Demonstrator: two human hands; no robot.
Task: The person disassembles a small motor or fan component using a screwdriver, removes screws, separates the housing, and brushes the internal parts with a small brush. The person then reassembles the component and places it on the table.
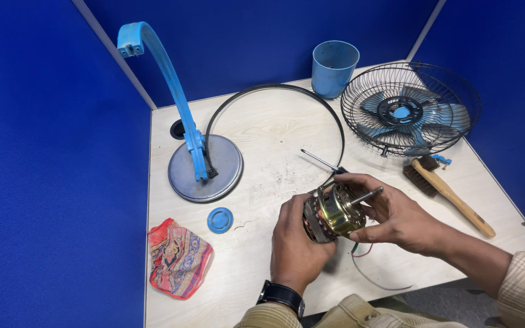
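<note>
2 bare hands hold a brass-coloured fan motor [333, 212] just above a pale bench [262, 133]. Left hand [296, 240] cups it from below, fingers wrapped around; right hand [396, 218] grips its side, fingers curled. A screwdriver [320, 161] lies just behind.

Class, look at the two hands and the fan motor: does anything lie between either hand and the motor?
Nothing visible does. The left hand and right hand both grip the fan motor directly, above the table.
</note>
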